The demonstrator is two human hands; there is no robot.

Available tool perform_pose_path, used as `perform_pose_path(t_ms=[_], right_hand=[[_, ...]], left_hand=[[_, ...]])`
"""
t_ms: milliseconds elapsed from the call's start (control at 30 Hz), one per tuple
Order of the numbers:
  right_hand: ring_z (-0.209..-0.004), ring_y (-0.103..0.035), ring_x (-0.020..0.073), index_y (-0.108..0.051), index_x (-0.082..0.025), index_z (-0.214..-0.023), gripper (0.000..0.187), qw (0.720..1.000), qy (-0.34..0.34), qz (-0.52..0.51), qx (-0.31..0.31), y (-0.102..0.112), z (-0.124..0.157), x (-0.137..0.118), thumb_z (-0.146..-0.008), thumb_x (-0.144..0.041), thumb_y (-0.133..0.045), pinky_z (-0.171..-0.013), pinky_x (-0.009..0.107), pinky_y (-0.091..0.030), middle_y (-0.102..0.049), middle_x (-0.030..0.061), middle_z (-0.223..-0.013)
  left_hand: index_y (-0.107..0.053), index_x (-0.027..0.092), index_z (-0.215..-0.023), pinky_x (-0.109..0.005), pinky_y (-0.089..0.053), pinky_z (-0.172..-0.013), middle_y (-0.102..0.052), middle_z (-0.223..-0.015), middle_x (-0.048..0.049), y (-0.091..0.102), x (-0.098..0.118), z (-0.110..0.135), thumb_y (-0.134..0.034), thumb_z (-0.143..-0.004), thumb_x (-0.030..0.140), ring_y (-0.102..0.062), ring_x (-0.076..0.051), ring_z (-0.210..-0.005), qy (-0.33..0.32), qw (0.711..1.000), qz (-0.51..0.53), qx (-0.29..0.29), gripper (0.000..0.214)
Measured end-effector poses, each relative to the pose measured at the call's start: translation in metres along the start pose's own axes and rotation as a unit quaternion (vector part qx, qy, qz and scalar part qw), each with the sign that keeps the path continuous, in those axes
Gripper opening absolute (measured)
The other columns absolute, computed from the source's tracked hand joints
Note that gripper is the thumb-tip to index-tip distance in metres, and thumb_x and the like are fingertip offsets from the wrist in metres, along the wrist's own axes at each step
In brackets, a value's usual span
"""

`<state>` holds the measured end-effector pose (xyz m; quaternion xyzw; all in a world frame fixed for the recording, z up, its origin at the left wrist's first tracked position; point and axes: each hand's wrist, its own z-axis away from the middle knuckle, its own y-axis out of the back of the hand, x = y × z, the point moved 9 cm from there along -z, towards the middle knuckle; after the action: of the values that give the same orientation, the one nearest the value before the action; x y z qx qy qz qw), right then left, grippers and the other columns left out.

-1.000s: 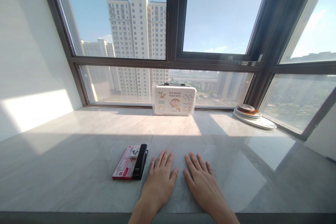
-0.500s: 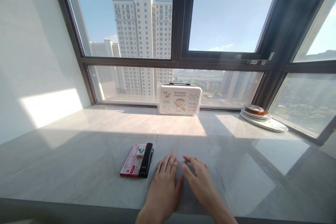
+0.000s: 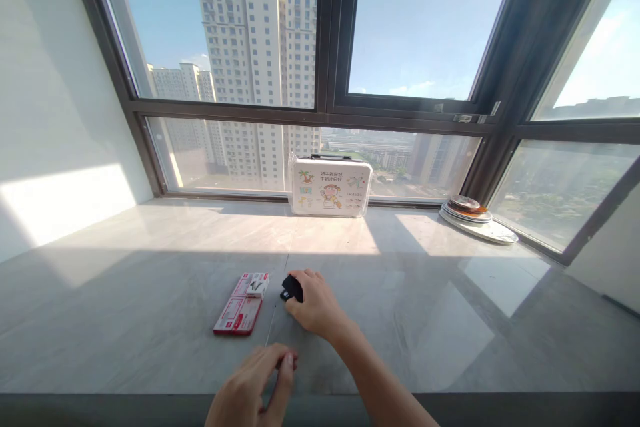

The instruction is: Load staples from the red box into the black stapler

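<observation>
My right hand [image 3: 315, 300] is closed around a black stapler [image 3: 293, 288], thumb on the near side and fingers over the top. Most of the stapler is hidden behind the hand; only its left end shows. Closer to the counter's front edge is my left hand [image 3: 257, 377], its thumb and fingertips drawn together with nothing visible between them. To the left of the stapler lies a flat red-and-white box [image 3: 237, 310]. A small white box with a stapler picture [image 3: 257, 284] rests on its far end.
A white case with cartoon prints [image 3: 331, 188] stands upright against the window. Plates and dishes [image 3: 467, 213] are stacked in the right corner. The pale marble counter [image 3: 125, 320] ends at a front edge below my hands, and a white wall [image 3: 45, 113] bounds the left.
My right hand has moved left and taken hold of the stapler, which has shifted right, away from the red-and-white box. My left hand has drawn back toward me and its fingers have curled together.
</observation>
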<state>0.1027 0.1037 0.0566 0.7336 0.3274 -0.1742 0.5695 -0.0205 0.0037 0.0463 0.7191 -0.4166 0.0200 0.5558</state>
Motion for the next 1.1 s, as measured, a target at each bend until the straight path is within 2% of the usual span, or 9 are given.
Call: perform_pose_path(t_ms=[100, 233, 467, 533, 600, 700, 767, 967, 1100], right_hand=[[-0.115, -0.056, 0.025, -0.064, -0.03, -0.128, 0.051, 1.0, -0.006, 0.021, -0.004, 0.041, 0.033, 0.022, -0.08, -0.014, -0.054, -0.109, 0.044, -0.033, -0.067, 0.0036, -0.119], [-0.119, -0.056, 0.0261, -0.066, -0.032, -0.124, 0.038, 0.998, -0.03, 0.007, 0.06, 0.068, 0.064, 0.036, -0.086, -0.029, -0.062, -0.119, 0.053, -0.01, -0.068, 0.0024, -0.12], [-0.09, -0.063, 0.0251, -0.071, -0.024, -0.09, 0.014, 0.967, -0.089, -0.093, 0.22, 0.072, 0.055, 0.035, -0.079, -0.032, -0.069, -0.102, 0.045, -0.038, -0.072, 0.0033, -0.088], [-0.087, -0.065, 0.0239, -0.07, -0.021, -0.09, 0.02, 0.926, -0.117, -0.248, 0.259, 0.077, 0.051, 0.051, -0.08, -0.039, -0.066, -0.086, 0.037, -0.048, -0.072, 0.0035, -0.087], [-0.096, -0.067, 0.0246, -0.068, -0.021, -0.096, 0.029, 0.84, -0.149, -0.419, 0.311, 0.081, 0.056, 0.077, -0.083, -0.046, -0.061, -0.079, 0.033, -0.051, -0.073, 0.005, -0.096], [-0.119, -0.062, 0.0257, -0.062, -0.021, -0.107, 0.039, 0.697, -0.201, -0.598, 0.341, 0.074, 0.075, 0.116, -0.086, -0.053, -0.052, -0.087, 0.036, -0.055, -0.071, 0.0075, -0.116], [-0.125, -0.059, 0.0257, -0.06, -0.022, -0.106, 0.04, 0.662, -0.221, -0.646, 0.311, 0.067, 0.092, 0.131, -0.088, -0.055, -0.048, -0.095, 0.04, -0.056, -0.068, 0.0085, -0.121], [-0.128, -0.057, 0.0252, -0.056, -0.028, -0.12, 0.045, 0.699, -0.247, -0.562, 0.365, 0.08, 0.17, 0.15, -0.085, -0.057, -0.058, -0.104, 0.044, -0.054, -0.062, 0.0075, -0.131], [-0.105, -0.068, 0.0278, -0.061, -0.023, -0.119, 0.05, 0.817, -0.269, -0.438, 0.261, 0.076, 0.179, 0.135, -0.082, -0.057, -0.065, -0.083, 0.04, -0.06, -0.069, 0.0088, -0.112]], left_hand=[[-0.063, 0.029, -0.128, -0.04, -0.051, -0.103, -0.061, -0.137, -0.0073, -0.013, 0.014, -0.023, -0.054, -0.095, 0.038, -0.057, -0.027, -0.127, -0.03, 0.999, -0.038, 0.024, 0.035], [-0.047, 0.035, -0.147, -0.055, -0.037, -0.116, -0.045, -0.155, -0.0055, -0.06, 0.026, -0.039, -0.065, -0.086, 0.043, -0.042, -0.033, -0.141, -0.072, 0.993, -0.074, -0.051, 0.064], [-0.043, 0.034, -0.149, -0.051, -0.033, -0.12, -0.041, -0.158, -0.0035, -0.062, 0.017, -0.046, -0.054, -0.094, 0.044, -0.041, -0.028, -0.143, -0.053, 0.991, -0.095, -0.073, 0.057], [-0.041, 0.034, -0.15, -0.05, -0.032, -0.12, -0.037, -0.16, -0.0029, -0.058, 0.008, -0.047, -0.051, -0.096, 0.045, -0.039, -0.028, -0.145, -0.038, 0.991, -0.109, -0.068, 0.056], [-0.039, 0.032, -0.151, -0.05, -0.031, -0.12, -0.035, -0.161, -0.0044, -0.058, 0.001, -0.047, -0.047, -0.098, 0.046, -0.037, -0.027, -0.146, -0.028, 0.99, -0.121, -0.064, 0.056], [-0.04, 0.024, -0.149, -0.053, -0.029, -0.12, -0.038, -0.159, -0.0098, -0.058, -0.001, -0.047, -0.047, -0.098, 0.045, -0.034, -0.028, -0.147, -0.026, 0.99, -0.13, -0.038, 0.055], [-0.045, 0.019, -0.142, -0.054, -0.026, -0.121, -0.038, -0.158, -0.0121, -0.048, 0.002, -0.047, -0.049, -0.097, 0.04, -0.028, -0.028, -0.15, -0.027, 0.991, -0.132, 0.015, 0.05], [-0.043, 0.013, -0.14, -0.064, -0.013, -0.12, -0.027, -0.161, -0.0198, 0.004, -0.02, -0.019, -0.044, -0.096, 0.029, -0.013, -0.033, -0.153, 0.069, 0.954, -0.199, 0.212, 0.047], [-0.055, 0.021, -0.136, -0.071, -0.014, -0.116, -0.032, -0.16, -0.0162, 0.007, -0.05, 0.008, -0.051, -0.092, 0.033, -0.022, -0.04, -0.149, 0.1, 0.946, -0.25, 0.182, 0.046]])
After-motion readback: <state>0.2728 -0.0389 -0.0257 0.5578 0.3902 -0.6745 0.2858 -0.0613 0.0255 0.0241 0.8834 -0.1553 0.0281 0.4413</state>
